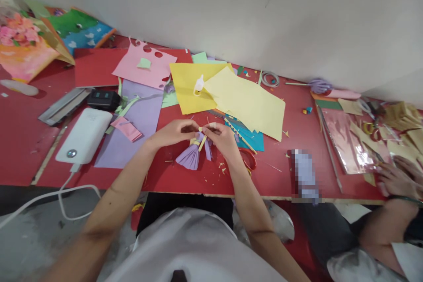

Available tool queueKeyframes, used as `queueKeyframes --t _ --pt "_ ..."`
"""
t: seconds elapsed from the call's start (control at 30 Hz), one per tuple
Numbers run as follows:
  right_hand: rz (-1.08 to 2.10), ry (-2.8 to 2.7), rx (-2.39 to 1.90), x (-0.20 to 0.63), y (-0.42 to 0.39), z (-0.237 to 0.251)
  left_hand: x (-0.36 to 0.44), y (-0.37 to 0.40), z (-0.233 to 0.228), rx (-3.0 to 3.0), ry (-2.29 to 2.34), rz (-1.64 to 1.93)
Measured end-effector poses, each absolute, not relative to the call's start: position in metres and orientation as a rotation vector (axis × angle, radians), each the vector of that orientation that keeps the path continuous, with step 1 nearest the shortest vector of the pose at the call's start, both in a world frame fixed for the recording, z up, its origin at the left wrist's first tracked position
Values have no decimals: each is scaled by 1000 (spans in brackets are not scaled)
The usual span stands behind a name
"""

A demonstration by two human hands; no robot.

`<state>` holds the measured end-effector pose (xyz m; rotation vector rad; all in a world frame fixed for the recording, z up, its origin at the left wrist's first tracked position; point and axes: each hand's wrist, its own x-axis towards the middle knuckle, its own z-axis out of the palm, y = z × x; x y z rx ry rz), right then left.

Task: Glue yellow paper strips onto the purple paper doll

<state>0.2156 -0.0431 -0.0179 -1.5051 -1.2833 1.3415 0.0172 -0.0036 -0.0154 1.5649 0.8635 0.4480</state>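
Observation:
A small paper figure (189, 157) with a pleated purple skirt and yellow strips is held just above the red table, near its front edge. My left hand (176, 133) pinches it at the top from the left. From the other side, the fingers of my right hand (222, 137) close on the same spot. A tiny pale yellow disc (200, 129) shows between the fingertips, partly covered by them. Red-handled scissors (248, 158) lie partly under my right wrist. Beyond my hands a small white glue bottle (198, 84) stands on a yellow sheet (185, 97).
A white power bank (86, 134) with a cable and a purple sheet (114, 150) lie left. A pale yellow sheet (254, 101) and a dotted paper straw (240, 135) are right of centre. Farther right, another person's hands (398, 178) work beside a pink plastic packet (346, 136).

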Motion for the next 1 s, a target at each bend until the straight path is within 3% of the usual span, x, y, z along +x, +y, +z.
queueKeyframes --t 1.0 --pt "1126 -1588 -1580 213 -31 -25 17 -5 -18 1655 901 480"
